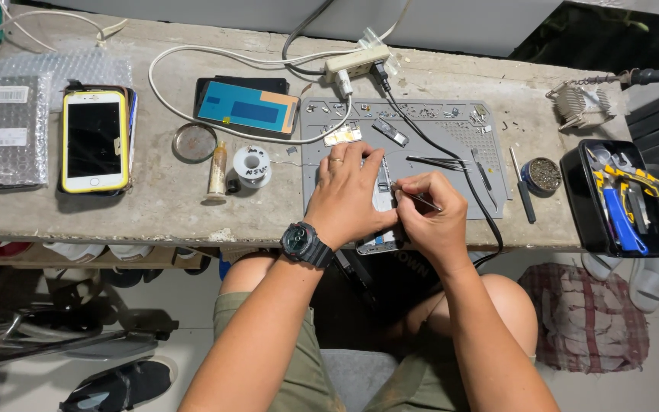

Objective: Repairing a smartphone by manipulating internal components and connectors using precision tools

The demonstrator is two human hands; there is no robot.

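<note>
An opened phone [382, 200] lies on a grey work mat [451, 137] at the front edge of the concrete bench. My left hand [345, 200], with a ring and a dark wristwatch, presses down on the phone and covers most of it. My right hand [429, 217] pinches thin metal tweezers [419, 200] whose tip touches the phone's inside next to my left thumb. Small metal parts and screws lie on the mat's far edge.
A yellow-cased phone [94, 141] and bubble-wrap packs lie at left. A phone screen [247, 106], round dish [194, 142], solder spool [252, 165], power strip [356, 61], spare tweezers [436, 160], a tin [541, 175] and a black tool box [619, 198] surround the mat.
</note>
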